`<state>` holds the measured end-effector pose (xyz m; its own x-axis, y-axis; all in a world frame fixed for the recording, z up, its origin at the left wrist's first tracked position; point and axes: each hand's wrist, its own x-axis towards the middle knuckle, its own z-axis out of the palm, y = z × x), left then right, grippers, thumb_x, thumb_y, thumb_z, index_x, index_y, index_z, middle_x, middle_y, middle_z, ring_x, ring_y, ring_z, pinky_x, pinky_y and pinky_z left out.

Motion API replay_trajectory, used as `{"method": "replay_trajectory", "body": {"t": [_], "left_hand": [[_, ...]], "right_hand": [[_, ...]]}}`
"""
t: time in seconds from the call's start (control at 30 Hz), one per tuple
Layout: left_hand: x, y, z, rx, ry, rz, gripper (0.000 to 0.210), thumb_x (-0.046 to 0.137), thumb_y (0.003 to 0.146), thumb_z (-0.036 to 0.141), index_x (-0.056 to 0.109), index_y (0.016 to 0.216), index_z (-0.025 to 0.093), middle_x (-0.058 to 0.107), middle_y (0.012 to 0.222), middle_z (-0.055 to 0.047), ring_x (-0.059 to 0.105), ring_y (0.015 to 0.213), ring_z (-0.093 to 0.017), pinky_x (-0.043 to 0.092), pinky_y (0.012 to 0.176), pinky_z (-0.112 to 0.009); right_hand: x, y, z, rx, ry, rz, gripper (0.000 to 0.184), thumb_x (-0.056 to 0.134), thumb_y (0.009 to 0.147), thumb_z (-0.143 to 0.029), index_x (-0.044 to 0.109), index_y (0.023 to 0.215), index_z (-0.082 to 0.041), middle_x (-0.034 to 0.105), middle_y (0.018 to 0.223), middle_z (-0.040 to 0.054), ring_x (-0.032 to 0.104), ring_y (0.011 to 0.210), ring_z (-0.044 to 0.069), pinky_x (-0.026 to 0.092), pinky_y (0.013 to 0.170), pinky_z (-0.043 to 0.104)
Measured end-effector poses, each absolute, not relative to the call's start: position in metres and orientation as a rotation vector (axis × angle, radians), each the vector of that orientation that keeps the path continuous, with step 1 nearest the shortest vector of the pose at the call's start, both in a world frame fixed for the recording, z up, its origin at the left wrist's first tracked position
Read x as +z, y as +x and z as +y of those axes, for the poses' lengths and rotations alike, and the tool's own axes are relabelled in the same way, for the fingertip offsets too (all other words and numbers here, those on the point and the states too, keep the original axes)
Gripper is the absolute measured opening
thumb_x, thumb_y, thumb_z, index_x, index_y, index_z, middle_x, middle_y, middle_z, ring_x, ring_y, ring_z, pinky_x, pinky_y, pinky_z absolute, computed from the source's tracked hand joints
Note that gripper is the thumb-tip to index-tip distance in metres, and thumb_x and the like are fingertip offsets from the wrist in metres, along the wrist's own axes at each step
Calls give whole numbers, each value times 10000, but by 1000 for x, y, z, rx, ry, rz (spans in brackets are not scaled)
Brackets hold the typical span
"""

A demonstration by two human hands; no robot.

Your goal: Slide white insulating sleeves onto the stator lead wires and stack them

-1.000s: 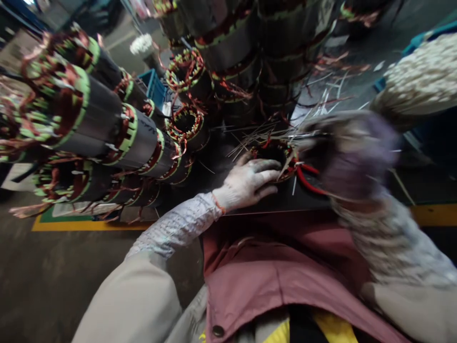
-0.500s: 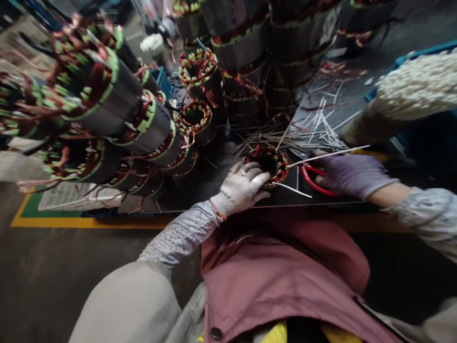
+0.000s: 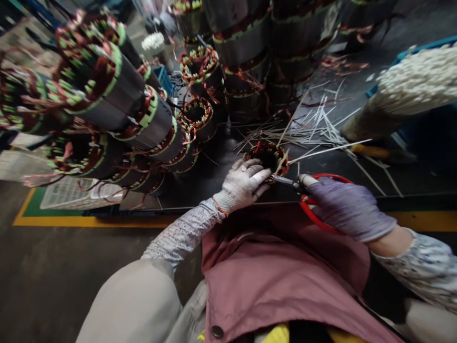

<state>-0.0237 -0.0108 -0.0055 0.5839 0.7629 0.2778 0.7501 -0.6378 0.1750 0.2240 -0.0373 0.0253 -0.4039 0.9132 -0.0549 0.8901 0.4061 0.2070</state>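
Head view: white-gloved left hand (image 3: 244, 181) lies over a copper-coloured, wire-wound ring (image 3: 283, 166) on the black tabletop (image 3: 202, 188), grip unclear; purple-gloved right hand (image 3: 348, 207) grasps red-handled cutters (image 3: 309, 210). Ring likely heavy, rigid; hold by outer wall.

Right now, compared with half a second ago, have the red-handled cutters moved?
Yes: the cutters have moved toward the wearer, judged against the table's near edge.

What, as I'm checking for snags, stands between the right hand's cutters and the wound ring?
Nothing visible: the cutters in the right hand end at the ring; contact is unclear. The left hand covers its near left rim.
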Motion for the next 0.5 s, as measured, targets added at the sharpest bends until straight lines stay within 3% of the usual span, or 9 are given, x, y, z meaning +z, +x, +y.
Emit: {"method": "replay_trajectory", "body": {"t": [0.07,0.23,0.4,0.5], "left_hand": [[-4,-26,-9,503,2753,1309,391,581,1013,420,702,1313,199,761,1255,-114,626,1335,-280,426,1172,-510],[-2,-35,2,513,2773,1178,375,591,1003,412,711,1292,206,774,1221,-107,643,1316,-276,441,1158,-511],[-4,-41,13,494,2785,1106,364,595,999,398,707,1290,210,776,1206,-107,646,1314,-269,435,1171,-514],[7,-45,12,411,2801,1091,352,601,994,379,710,1283,210,773,1206,-114,641,1317,-283,423,1182,-555]], "right_hand": [[22,229,-36,175,1613,2490,498,411,964,-322,676,1355,-165,755,863,137,665,629,236,295,481,303],[-2,253,-30,-4,1942,2595,474,493,903,-376,716,1270,-177,789,1062,138,745,807,260,519,629,321],[-15,253,-17,-116,2002,2586,523,551,884,-402,680,1345,-192,767,1187,146,766,925,285,590,719,350],[-20,257,-14,-178,1943,2664,462,530,906,-360,706,1300,-194,780,1145,137,774,909,279,612,745,351]]}}
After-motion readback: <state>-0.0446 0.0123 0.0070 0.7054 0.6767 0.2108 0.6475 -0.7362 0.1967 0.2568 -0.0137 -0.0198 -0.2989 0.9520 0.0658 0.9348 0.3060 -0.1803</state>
